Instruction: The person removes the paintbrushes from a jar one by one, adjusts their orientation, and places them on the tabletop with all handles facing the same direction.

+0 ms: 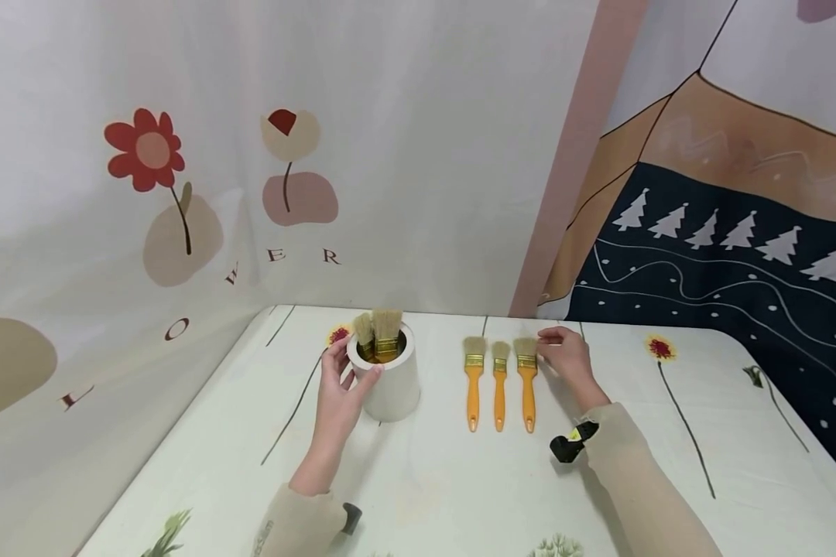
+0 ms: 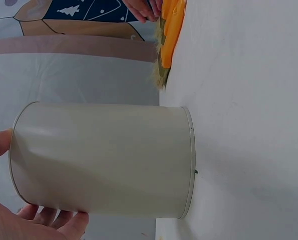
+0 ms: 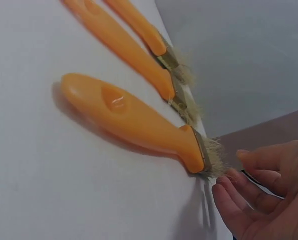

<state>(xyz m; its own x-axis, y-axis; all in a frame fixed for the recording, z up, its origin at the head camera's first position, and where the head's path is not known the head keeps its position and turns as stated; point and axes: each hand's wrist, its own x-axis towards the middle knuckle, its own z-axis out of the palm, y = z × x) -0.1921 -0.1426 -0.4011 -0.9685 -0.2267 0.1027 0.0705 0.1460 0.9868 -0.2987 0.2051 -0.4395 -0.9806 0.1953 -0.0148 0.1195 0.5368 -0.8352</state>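
A whitish cylindrical canister (image 1: 393, 391) stands upright on the table, with two paintbrushes (image 1: 388, 325) in it, bristles up. My left hand (image 1: 340, 398) holds the canister near its top, thumb at the rim and fingers along the left side, as the left wrist view also shows. To the right, three paintbrushes with orange handles lie side by side, bristles away from me: a left one (image 1: 474, 387), a narrower middle one (image 1: 499, 398) and a right one (image 3: 128, 122). My right hand (image 1: 567, 357) is beside the right brush's bristles, fingers loosely bent; whether they touch is unclear.
A white cloth (image 1: 432, 495) printed with flowers covers the table. Behind it hang a pale printed curtain (image 1: 418, 193) and, at the right, a dark panel (image 1: 710, 263) with white trees. A black wrist device (image 1: 570, 447) sits at the right cuff.
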